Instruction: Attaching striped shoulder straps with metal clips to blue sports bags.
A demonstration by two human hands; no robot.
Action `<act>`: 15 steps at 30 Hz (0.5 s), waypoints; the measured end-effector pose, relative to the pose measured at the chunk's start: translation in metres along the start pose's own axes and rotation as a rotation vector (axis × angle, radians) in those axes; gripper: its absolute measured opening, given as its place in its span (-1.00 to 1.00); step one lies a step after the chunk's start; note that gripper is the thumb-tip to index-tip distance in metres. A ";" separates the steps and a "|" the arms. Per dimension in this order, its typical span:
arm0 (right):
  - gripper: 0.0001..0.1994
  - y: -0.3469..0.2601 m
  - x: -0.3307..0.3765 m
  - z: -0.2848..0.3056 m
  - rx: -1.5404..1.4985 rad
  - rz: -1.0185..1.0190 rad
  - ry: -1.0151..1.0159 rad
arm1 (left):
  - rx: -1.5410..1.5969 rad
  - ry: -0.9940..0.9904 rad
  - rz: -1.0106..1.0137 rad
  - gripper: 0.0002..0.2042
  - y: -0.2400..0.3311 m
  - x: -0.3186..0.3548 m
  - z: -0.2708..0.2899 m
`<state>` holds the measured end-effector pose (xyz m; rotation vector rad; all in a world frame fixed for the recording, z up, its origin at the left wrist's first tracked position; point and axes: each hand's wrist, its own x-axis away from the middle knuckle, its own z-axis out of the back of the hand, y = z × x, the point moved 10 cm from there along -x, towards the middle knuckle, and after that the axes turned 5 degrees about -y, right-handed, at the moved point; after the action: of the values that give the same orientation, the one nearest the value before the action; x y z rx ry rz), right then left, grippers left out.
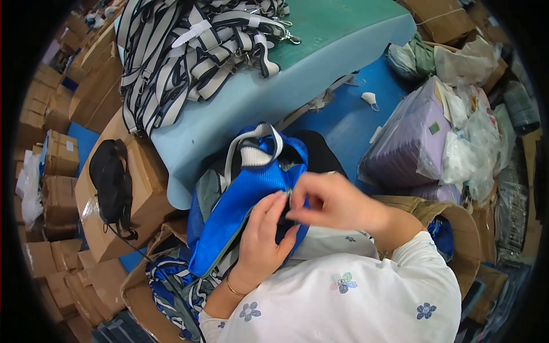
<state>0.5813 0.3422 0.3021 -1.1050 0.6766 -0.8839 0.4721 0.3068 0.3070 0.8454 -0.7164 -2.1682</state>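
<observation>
A blue ribbed fabric bag (pixel 231 208) with grey side panels rests tilted across my lap. Its grey webbing handle (pixel 257 158) loops up at the far end. My left hand (pixel 262 240) grips the near edge of the bag's dark opening, thumb apart from the fingers. Close beside those fingertips, my right hand (pixel 326 200) is closed in a pinch at the same edge, slightly blurred. Whatever small part sits between its fingertips is hidden.
Grey-and-black straps (pixel 194 63) with metal clips heap on the green-topped table (pixel 343 26) ahead. A black bag (pixel 111 186) lies on a carton at left. An open carton (pixel 140 303) holds blue bags. Purple wrapped stacks (pixel 403 137) stand right; a white mask (pixel 370 100) lies on the floor.
</observation>
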 end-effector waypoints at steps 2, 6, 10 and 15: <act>-0.80 -0.028 0.009 -0.020 0.117 0.178 -0.010 | 0.027 0.064 0.023 -0.51 0.000 0.002 0.005; -0.77 -0.058 0.021 -0.028 0.259 0.461 -0.065 | 0.017 0.132 -0.010 -0.64 -0.002 0.012 0.015; -0.48 -0.027 -0.006 -0.005 0.352 0.482 -0.070 | 0.036 0.136 -0.023 -0.70 -0.005 0.014 0.012; -0.61 0.014 -0.009 -0.032 0.485 0.539 -0.105 | -0.058 0.088 -0.114 -0.72 0.001 0.015 0.015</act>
<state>0.5540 0.3375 0.2793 -0.4903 0.5895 -0.4794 0.4532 0.2987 0.3116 0.9657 -0.5714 -2.2260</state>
